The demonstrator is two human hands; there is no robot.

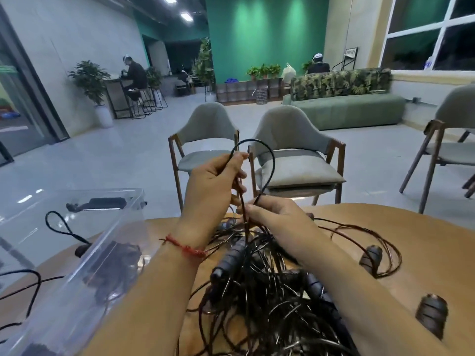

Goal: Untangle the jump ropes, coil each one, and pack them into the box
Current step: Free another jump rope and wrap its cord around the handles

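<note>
A tangled heap of dark jump ropes [267,291] with ribbed black handles lies on the wooden table [385,227] in front of me. My left hand [218,181] is raised above the heap and pinches a black rope loop [267,152] that arches up and over to the right. My right hand [277,214] sits just above the heap and pinches the same rope lower down, where strands run into the tangle. A clear plastic box [77,240] stands at the left with a dark coiled rope inside it.
Two loose ribbed handles [370,258] [431,317] lie on the table at the right, joined by brownish rope loops. Two grey chairs [295,155] stand beyond the table's far edge. Black cord trails off the table at the far left.
</note>
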